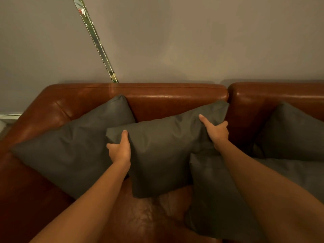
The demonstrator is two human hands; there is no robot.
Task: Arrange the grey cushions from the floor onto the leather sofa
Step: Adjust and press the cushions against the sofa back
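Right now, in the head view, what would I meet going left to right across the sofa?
From the left: leather sofa's arm → leaning grey cushion → left hand → held grey cushion → right hand → far-right grey cushion.

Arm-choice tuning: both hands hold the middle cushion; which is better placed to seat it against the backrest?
Right, likely. The right hand grips the middle cushion's top corner beside the backrest; the left hand holds its left edge, farther forward.
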